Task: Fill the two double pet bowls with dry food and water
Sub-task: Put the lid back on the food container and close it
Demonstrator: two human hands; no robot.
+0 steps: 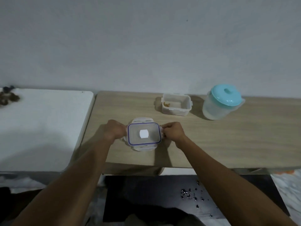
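Both hands on a lidded food box at the near part of the counter.

The left hand (pixel 114 130) and right hand (pixel 173 132) are each closed on a side clip of the food box (pixel 144 134), w/ blue-sealed lid and white label, standing on the wooden counter (pixel 228 141) between them. Beyond the right hand is an open container (pixel 176 104) w/ a few kibble bits; further right a water jug (pixel 221 101), teal lid on.

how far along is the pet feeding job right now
Done: cannot tell; no pet bowls are in view. The open container holds only a few food scraps. In hand: the left hand and right hand grip the side clips of a lidded container. Left: the pitcher stands untouched.
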